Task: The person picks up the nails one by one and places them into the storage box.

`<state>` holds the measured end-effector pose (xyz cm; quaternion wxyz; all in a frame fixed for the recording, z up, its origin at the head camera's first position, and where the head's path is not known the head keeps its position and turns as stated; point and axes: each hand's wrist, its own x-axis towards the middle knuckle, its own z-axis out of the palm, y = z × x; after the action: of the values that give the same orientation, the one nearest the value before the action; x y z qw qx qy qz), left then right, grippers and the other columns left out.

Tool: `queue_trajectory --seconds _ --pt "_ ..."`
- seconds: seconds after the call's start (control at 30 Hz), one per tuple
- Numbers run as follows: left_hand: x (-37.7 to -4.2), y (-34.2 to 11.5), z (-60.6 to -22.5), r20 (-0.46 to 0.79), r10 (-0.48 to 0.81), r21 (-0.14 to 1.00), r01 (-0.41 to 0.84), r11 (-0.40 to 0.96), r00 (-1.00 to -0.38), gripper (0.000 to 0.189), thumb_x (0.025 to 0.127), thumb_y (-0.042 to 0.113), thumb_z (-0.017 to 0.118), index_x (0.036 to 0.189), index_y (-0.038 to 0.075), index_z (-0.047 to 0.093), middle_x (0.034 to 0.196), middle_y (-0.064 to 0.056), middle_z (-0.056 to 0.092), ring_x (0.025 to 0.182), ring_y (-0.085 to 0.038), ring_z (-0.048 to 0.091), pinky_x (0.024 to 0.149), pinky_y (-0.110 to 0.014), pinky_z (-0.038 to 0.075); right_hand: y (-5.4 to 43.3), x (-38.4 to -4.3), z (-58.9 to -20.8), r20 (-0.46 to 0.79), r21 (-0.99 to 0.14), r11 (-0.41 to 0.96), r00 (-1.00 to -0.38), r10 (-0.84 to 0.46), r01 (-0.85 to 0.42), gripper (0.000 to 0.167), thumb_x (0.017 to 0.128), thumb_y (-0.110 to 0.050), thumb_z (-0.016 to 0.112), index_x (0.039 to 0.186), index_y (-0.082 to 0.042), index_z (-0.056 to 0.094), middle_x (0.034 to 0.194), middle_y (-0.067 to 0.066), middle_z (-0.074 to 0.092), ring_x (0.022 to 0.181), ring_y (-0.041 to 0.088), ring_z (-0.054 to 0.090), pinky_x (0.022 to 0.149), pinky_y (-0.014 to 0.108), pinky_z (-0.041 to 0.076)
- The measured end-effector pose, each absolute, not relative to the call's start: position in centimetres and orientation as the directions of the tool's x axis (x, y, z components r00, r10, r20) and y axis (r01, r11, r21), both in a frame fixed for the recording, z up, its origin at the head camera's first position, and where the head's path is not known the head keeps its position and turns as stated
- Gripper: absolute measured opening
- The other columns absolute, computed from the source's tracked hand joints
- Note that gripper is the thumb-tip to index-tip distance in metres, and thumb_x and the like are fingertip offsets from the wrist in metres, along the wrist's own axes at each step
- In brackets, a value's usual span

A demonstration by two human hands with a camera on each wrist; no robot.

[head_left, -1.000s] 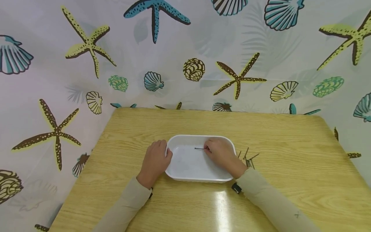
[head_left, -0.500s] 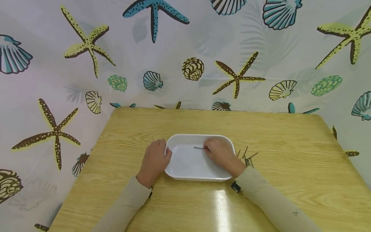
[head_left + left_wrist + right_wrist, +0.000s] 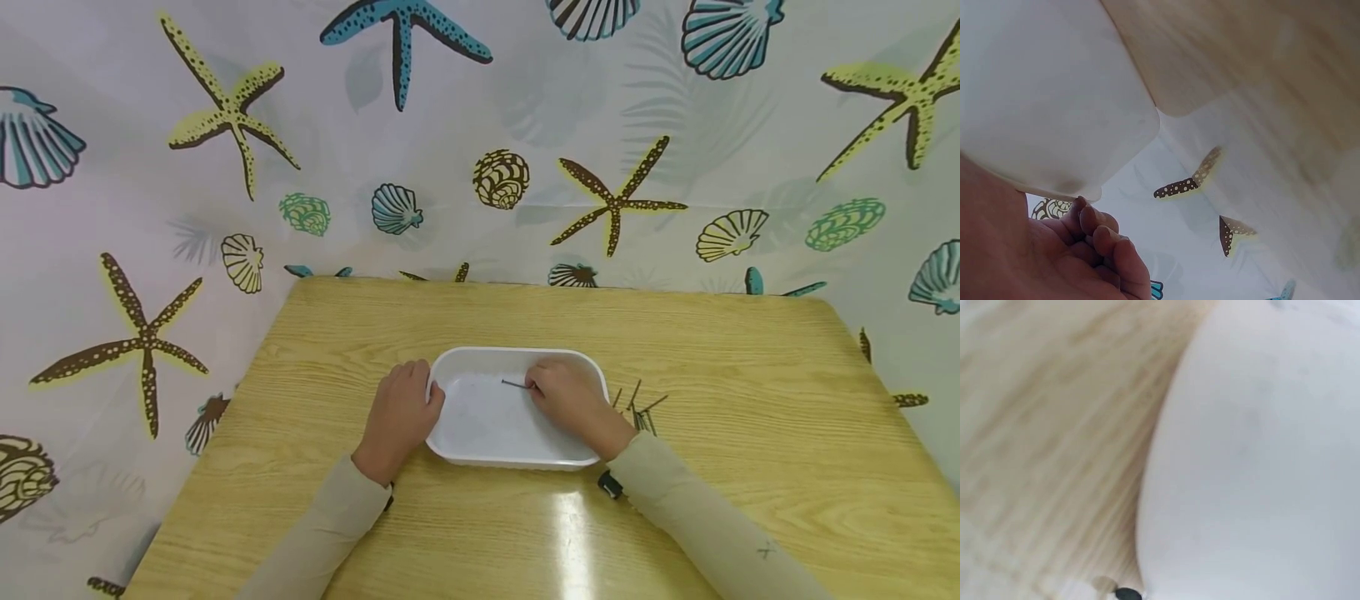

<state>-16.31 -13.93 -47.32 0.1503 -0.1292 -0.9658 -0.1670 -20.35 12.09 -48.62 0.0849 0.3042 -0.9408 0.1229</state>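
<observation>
Wall cloth (image 3: 450, 242) in the head view is white w/ starfish & shells on it, yellow, blue, green & brown, & it goes round the back & sides of a wood table (image 3: 360, 325). On the table sits a white tub (image 3: 480, 429), long w/ round corners. L hand (image 3: 401, 412) grips the L end of the tub, thumb by the rim & fingers along the outside. R hand (image 3: 566, 400) reaches into the R part of the tub & pinches a thin dark nail (image 3: 513, 384). Nail points L, w/ its tiny head at the L tip; it's over the tub floor, nearer the back wall, can't tell if it touches. Just beside the tub's R end, a messy bunch of nails (image 3: 656, 402) lies on the table, some crossed, partly hid by the R arm. Both sleeves (image 3: 697, 517) are tan, & a small black thing (image 3: 611, 483) is at the R wrist. L wrist view: big white tub at top L, L hand's fingers bent, one tip at the rim. R wrist view: v. blurry, tub on the R, wood on the L, dark spot (image 3: 1128, 594) at the bottom, can't tell what.
</observation>
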Motion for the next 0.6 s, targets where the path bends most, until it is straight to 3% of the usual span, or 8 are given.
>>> queue_trajectory --seconds 0.33,0.6 --pt "-16.2 -13.9 -47.6 0.312 0.196 0.259 0.281 0.924 -0.930 0.017 0.088 0.019 0.050 0.074 0.011 0.044 0.065 0.001 0.039 0.059 -0.017 0.038 0.054 -0.030 0.033 11.9 -20.0 -48.2 0.230 -0.247 0.756 -0.795 -0.562 -0.606 0.005 0.079 -0.010 0.066 0.084 -0.010 0.068 0.077 -0.002 0.063 0.073 0.013 0.058 0.068 0.028 0.047" --pt "-16.4 -13.9 -47.6 0.343 0.195 0.247 0.289 0.925 -0.919 0.015 0.087 0.019 0.051 0.076 0.009 0.046 0.067 0.000 0.040 0.059 -0.018 0.039 0.055 -0.031 0.034 12.5 -19.1 -46.3 0.366 -0.265 0.748 -0.781 -0.506 -0.609 0.010 0.082 -0.026 0.061 0.086 -0.020 0.068 0.070 -0.013 0.057 0.062 0.002 0.051 0.056 0.024 0.042"
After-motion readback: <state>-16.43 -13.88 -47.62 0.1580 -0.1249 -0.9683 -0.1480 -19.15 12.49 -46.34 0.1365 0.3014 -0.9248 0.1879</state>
